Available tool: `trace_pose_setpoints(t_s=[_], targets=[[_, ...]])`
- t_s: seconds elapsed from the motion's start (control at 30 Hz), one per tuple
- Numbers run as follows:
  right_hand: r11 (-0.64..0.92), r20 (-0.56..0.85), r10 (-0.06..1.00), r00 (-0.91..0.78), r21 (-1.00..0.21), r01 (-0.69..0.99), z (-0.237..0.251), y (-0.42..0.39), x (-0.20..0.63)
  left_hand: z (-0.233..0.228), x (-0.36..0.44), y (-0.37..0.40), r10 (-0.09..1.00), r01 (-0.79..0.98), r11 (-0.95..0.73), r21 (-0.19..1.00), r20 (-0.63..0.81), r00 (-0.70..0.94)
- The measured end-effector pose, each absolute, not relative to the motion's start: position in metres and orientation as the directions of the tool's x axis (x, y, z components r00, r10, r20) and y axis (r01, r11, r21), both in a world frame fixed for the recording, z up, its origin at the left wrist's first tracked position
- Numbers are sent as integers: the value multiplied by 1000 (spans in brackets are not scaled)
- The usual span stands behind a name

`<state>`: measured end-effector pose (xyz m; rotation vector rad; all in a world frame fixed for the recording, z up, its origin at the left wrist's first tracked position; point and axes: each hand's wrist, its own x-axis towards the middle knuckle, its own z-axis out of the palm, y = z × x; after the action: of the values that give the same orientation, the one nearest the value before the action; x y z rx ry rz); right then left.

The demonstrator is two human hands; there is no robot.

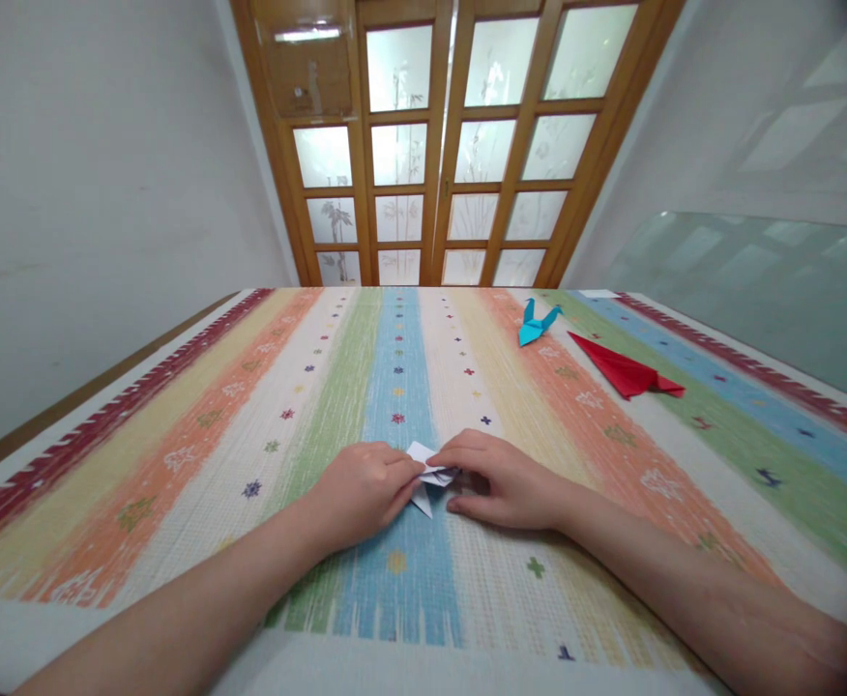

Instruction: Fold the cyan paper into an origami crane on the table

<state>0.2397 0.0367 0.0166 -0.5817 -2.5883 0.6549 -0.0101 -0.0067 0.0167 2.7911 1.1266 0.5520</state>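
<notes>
Head camera: left hand (362, 488) and right hand (500, 480) pinch together a small folded white paper piece (427, 471) at 6 o'clock; probably light, creases easily, best held at the edges.

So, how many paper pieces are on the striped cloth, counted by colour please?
White paper, held between the left hand and the right hand: 1
Blue folded paper: 1
Red folded paper: 1
Total: 3
</notes>
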Motion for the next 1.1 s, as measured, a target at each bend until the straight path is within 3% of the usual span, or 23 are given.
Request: trace_pose_setpoints(t_s=[0.13,0.27,0.33,0.4,0.47,0.57,0.8,0.93,1.1], targets=[[796,340,540,-770,-504,335,9,36,235,18,-9,-7,703,662,-708,246,330,630],[731,388,634,-668,-581,357,12,34,232,21,-9,-10,769,606,-639,474,403,496],[612,340,724,-600,-716,334,16,32,230,20,-9,-10,850,500,-524,689,382,363],[403,209,822,-529,-871,282,19,31,228,18,-7,-8,928,280,-335,900,264,262],[173,40,878,-477,-956,236,19,32,227,15,-4,-5,962,41,-127,991,113,247],[-26,-115,884,-452,-980,198,14,35,227,12,2,-4,954,-131,3,991,37,298],[-111,-161,826,-540,-986,124,5,33,224,10,7,-10,965,-164,-97,982,133,227],[-97,-156,797,-584,-987,131,2,30,220,4,4,-6,965,-74,-134,988,147,217],[-94,-155,784,-602,-987,131,-1,33,222,-1,0,-2,949,192,-186,964,125,288]])
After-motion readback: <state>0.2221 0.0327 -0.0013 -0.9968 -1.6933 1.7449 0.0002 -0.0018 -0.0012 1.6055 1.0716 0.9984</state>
